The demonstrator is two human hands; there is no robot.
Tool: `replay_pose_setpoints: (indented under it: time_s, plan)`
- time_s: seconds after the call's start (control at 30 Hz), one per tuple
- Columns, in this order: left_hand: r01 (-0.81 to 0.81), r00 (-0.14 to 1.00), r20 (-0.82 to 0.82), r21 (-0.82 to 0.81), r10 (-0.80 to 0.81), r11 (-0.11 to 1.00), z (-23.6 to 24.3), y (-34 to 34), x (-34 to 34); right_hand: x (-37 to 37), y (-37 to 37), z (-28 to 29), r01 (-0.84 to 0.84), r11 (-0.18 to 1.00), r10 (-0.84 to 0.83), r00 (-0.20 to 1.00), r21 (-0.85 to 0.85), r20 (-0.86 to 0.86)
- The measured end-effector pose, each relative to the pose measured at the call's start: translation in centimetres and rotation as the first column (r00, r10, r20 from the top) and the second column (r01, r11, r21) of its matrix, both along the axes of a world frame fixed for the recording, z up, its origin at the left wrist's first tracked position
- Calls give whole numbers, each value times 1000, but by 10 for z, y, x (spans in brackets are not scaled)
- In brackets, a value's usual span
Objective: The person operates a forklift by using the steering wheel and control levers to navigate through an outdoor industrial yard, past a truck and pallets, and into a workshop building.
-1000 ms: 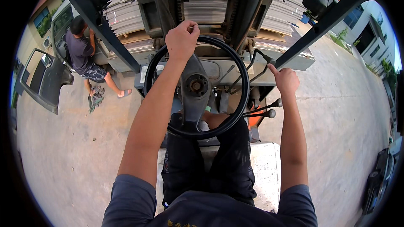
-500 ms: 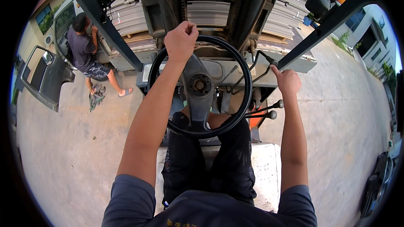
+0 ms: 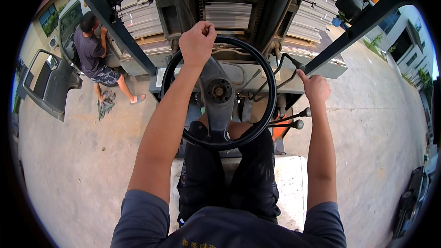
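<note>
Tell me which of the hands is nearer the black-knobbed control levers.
Right. The right hand grips the topmost of the control levers; the left hand is closed on the steering wheel's top rim, further left.

Steering wheel: black plastic rim, smooth, slight sheen; hub at centre bare metal, dull. Control levers at 3 o'clock of wheel: thin metal rods, glossy black knobs. Mast at 12 o'clock: painted steel, matt, grimy. Stacked sheets: pale, smooth-edged. Concrete ground: rough, matt.
</note>
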State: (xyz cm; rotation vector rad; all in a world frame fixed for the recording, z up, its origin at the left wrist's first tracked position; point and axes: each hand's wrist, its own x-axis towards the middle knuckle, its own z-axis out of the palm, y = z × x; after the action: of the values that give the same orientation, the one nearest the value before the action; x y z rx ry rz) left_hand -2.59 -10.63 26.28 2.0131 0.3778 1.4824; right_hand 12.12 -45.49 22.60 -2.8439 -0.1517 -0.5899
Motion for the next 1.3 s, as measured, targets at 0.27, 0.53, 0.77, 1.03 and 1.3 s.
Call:
replay_pose_setpoints:
  time_s: [0.27, 0.53, 0.77, 1.03, 1.3]
  plan:
    - [10, 1000, 11, -15, -10, 1000, 2, 5, -18, -11, 11, 0, -12, 1000, 11, 1000, -2, -29]
    - [46, 998, 40, -9, -45, 999, 6, 8, -37, -41, 6, 8, -4, 1000, 4, 1000, 15, 14]
    - [38, 996, 82, 30, -40, 999, 15, 19, -48, -55, 9, -9, -170, 966, 146, 980, 196, 132]
    - [34, 997, 70, -4, -33, 999, 22, 7, -59, -15, 16, -13, -400, 894, 320, 885, 201, 337]
    - [63, 986, 153, 49, -70, 997, 30, 0, -57, 17, 36, 11, -275, 954, 207, 893, 121, 399]
